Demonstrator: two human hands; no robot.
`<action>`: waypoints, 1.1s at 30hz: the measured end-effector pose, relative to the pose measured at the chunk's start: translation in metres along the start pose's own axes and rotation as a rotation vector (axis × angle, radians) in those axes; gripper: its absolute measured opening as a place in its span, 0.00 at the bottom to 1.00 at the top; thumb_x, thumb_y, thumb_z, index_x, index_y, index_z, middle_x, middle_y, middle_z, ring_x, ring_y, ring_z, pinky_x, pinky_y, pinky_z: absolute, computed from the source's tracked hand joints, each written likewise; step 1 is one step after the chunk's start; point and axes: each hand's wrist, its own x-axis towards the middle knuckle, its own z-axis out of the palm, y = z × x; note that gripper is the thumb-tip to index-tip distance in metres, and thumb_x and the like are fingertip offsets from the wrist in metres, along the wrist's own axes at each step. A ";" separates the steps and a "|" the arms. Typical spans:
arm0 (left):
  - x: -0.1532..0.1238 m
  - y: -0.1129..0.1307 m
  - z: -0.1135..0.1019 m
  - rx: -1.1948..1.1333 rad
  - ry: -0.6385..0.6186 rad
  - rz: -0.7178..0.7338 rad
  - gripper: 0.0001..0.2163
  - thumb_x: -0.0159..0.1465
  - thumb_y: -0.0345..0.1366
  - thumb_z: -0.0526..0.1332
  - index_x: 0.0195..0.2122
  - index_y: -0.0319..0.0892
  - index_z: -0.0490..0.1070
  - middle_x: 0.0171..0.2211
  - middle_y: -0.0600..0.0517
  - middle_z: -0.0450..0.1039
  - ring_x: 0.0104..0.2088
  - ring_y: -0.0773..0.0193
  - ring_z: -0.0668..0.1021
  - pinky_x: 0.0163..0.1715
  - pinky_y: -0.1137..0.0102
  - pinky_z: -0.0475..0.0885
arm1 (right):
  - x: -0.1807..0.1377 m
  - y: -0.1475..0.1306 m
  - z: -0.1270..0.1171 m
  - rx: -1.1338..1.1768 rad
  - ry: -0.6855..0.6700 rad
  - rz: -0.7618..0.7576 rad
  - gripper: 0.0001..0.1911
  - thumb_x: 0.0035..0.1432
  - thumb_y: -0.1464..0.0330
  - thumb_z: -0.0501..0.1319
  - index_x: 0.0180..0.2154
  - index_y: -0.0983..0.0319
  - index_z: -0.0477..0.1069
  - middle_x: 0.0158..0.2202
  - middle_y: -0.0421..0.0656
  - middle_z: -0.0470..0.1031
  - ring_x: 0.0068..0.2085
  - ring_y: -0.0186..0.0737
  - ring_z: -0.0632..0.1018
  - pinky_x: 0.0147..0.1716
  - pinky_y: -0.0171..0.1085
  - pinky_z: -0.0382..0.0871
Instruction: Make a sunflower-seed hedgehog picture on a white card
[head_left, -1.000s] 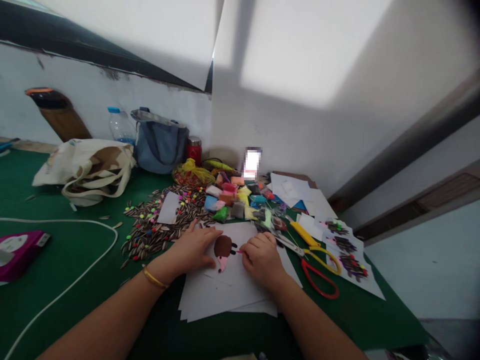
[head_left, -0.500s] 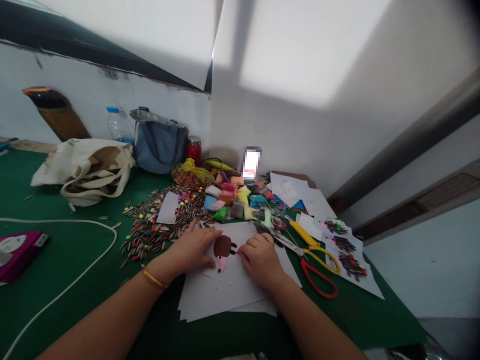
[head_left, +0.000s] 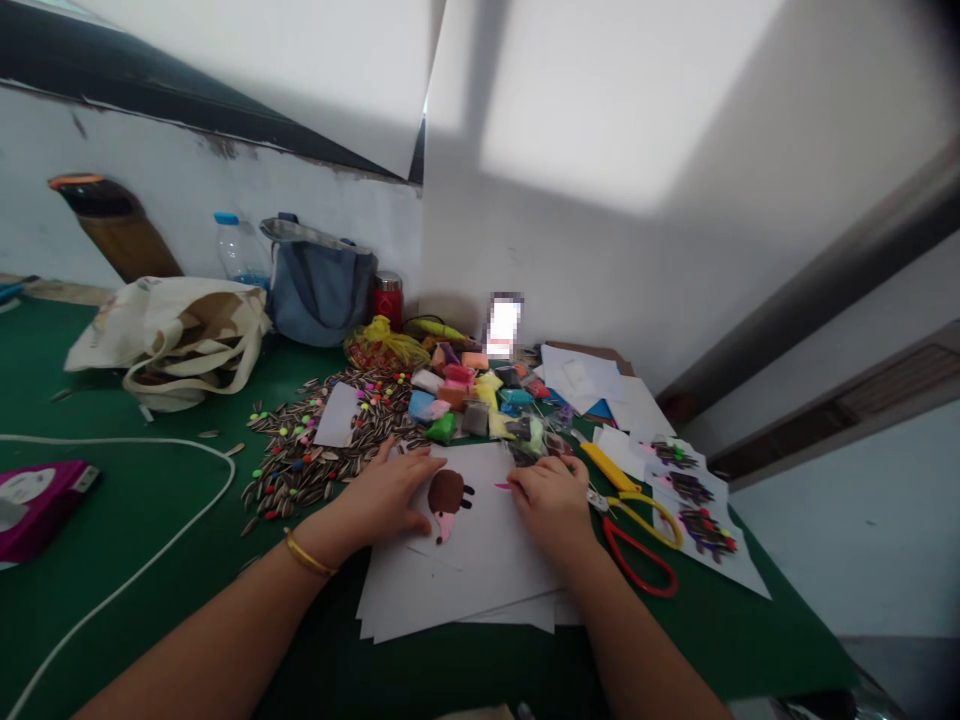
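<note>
On a stack of white paper point(head_left: 480, 590) lies a flat clay hedgehog point(head_left: 448, 492) with a brown body, a pink pointed face and dark feet. My left hand point(head_left: 390, 497) rests open on the sheet at its left, thumb and fingers apart around that side. To the right of the figure, my right hand point(head_left: 551, 497) is closed on a thin pink pointed tool point(head_left: 502, 486). Only the tip of the tool shows; its tip is apart from the clay. The scissors point(head_left: 630, 520), with yellow and red handles, lie beside my right hand, their blades partly hidden.
Sunflower seeds and coloured beads point(head_left: 300, 460) spread at the left. Several clay packets point(head_left: 476, 400) lie behind the paper. A yellow cutter point(head_left: 609, 466) and finished seed hedgehogs point(head_left: 690, 490) are at the right. Bags point(head_left: 319, 285), a white cable point(head_left: 172, 560) and a lit phone point(head_left: 502, 325) are around.
My right hand has moved right, away from the hedgehog's feet, taking the pink tool with it. My left hand and the clay figure stay in place.
</note>
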 end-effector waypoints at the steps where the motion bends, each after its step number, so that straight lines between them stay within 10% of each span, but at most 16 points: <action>1: 0.000 0.000 0.000 0.016 0.011 -0.006 0.36 0.51 0.45 0.71 0.61 0.50 0.63 0.61 0.47 0.67 0.64 0.48 0.65 0.66 0.49 0.39 | -0.001 0.001 -0.001 -0.015 -0.025 -0.006 0.08 0.60 0.72 0.61 0.29 0.56 0.76 0.28 0.40 0.79 0.39 0.42 0.70 0.52 0.49 0.46; 6: 0.000 0.003 -0.003 0.067 0.042 -0.046 0.36 0.48 0.45 0.73 0.59 0.50 0.66 0.58 0.46 0.70 0.60 0.47 0.68 0.66 0.48 0.43 | -0.002 0.000 -0.006 -0.066 -0.034 0.011 0.09 0.59 0.69 0.62 0.26 0.58 0.76 0.31 0.43 0.77 0.39 0.44 0.70 0.47 0.48 0.51; 15: 0.001 -0.002 0.000 0.010 -0.045 0.012 0.40 0.52 0.44 0.70 0.65 0.49 0.57 0.64 0.44 0.64 0.64 0.50 0.66 0.68 0.52 0.38 | 0.000 -0.021 0.006 0.151 -0.235 -0.201 0.28 0.57 0.78 0.54 0.59 0.59 0.66 0.57 0.47 0.73 0.61 0.46 0.67 0.57 0.46 0.53; 25: 0.004 -0.018 -0.001 0.051 0.026 -0.010 0.31 0.55 0.44 0.69 0.60 0.49 0.65 0.62 0.46 0.67 0.66 0.50 0.61 0.67 0.49 0.42 | 0.000 -0.023 -0.002 0.128 -0.273 -0.175 0.16 0.57 0.73 0.59 0.47 0.56 0.75 0.48 0.43 0.77 0.48 0.44 0.74 0.57 0.48 0.52; 33: 0.004 -0.046 -0.013 0.227 0.411 -0.317 0.19 0.64 0.48 0.59 0.48 0.40 0.76 0.46 0.42 0.75 0.48 0.49 0.75 0.50 0.58 0.69 | 0.001 -0.019 0.000 0.148 -0.280 -0.171 0.10 0.59 0.70 0.62 0.43 0.57 0.76 0.39 0.42 0.77 0.42 0.41 0.74 0.51 0.44 0.55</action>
